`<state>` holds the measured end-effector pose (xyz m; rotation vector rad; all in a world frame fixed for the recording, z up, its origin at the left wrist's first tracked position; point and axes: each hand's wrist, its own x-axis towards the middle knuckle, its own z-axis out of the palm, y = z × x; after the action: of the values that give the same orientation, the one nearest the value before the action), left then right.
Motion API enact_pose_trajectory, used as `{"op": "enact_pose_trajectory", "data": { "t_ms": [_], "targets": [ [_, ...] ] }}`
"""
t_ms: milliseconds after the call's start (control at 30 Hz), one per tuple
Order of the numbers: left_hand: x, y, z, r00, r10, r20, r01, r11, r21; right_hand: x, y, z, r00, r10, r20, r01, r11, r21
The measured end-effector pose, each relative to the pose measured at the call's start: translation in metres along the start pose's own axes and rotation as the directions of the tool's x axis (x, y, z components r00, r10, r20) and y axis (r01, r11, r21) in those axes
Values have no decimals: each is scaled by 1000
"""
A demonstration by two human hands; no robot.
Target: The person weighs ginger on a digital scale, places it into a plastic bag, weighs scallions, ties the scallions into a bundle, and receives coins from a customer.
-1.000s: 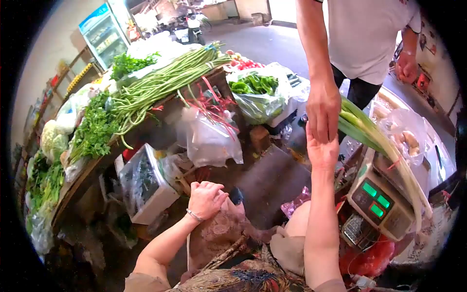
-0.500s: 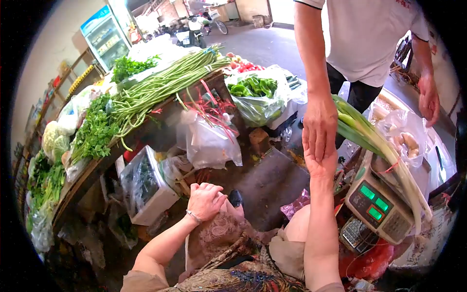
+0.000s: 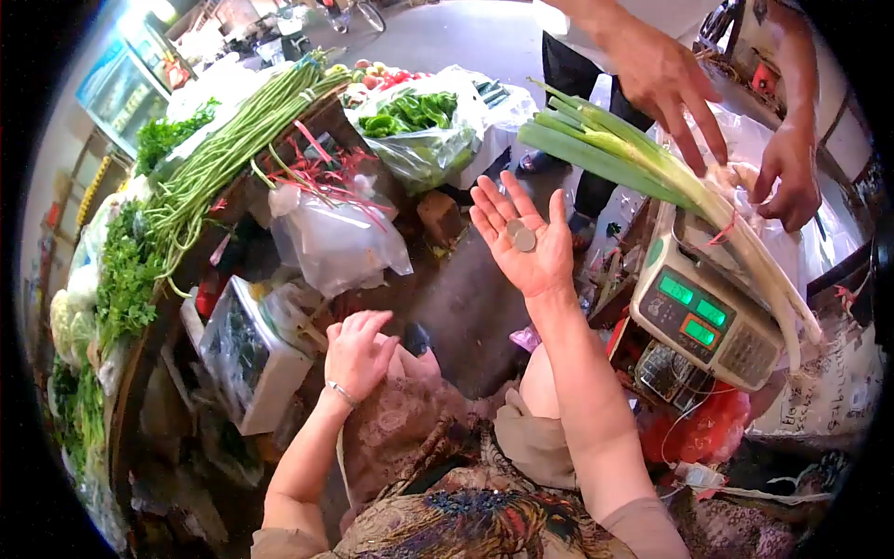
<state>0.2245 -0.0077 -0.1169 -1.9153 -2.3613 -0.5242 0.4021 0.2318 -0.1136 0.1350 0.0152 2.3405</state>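
Observation:
My right hand (image 3: 529, 244) is held palm up over the middle of the floor, fingers stretched out. Two coins (image 3: 521, 237) appear to lie on its palm near the fingers. My left hand (image 3: 359, 350), with a bracelet at the wrist, is above my left knee; its fingers are loosely bent and apart, with nothing seen in them. Beyond my right hand, leeks (image 3: 633, 158) tied with a red band lie across a digital scale (image 3: 703, 321) with lit green displays. The other person's hands (image 3: 666, 84) reach over a clear plastic bag (image 3: 736, 140) behind the leeks.
To the left, a stall holds long beans (image 3: 223, 154), leafy herbs (image 3: 130, 279) and cabbage (image 3: 73, 321). Plastic bags (image 3: 335, 242) hang from its end, above a white foam box (image 3: 270, 363). Bagged green peppers (image 3: 410, 116) stand ahead; a red bag (image 3: 698, 424) lies below the scale.
The other person's hand has left my right palm and moved right toward the clear bag. Coins now show on my palm. My left hand has lifted slightly, and the view has shifted.

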Motion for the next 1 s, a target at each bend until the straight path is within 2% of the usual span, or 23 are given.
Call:
{"op": "enact_pose_trajectory", "data": {
  "t_ms": [33,100,167,300,333,633,733,833,867,1000],
  "targets": [
    [10,13,-9,997,-47,65,52,994,-92,-1,2,0,1000,3,-11,-3,1000,-1],
    [31,30,-1,995,14,-99,-34,979,-203,-2,6,2,999,46,17,-46,999,-30],
    [59,53,0,959,134,-249,-180,969,-169,-3,8,4,997,65,29,-64,998,-24],
    [102,97,2,948,247,-198,-290,929,-228,-2,8,2,984,135,114,-137,990,11],
    [111,99,11,938,272,-215,-320,917,-239,-2,9,2,988,117,97,-110,991,-75],
    [123,88,55,959,244,-143,-276,920,-280,6,5,-6,994,105,8,-104,990,-96],
    [129,93,55,949,227,-218,-295,883,-366,9,5,-6,995,98,-5,-98,987,-123],
    [133,92,58,954,204,-218,-279,868,-411,8,10,-6,994,98,-47,-105,980,-171],
    [138,91,61,943,165,-290,-291,830,-475,8,11,-6,993,105,-59,-114,978,-177],
    [144,80,61,929,129,-348,-279,860,-428,6,12,-7,982,164,-98,-176,976,-131]
  ]
}}
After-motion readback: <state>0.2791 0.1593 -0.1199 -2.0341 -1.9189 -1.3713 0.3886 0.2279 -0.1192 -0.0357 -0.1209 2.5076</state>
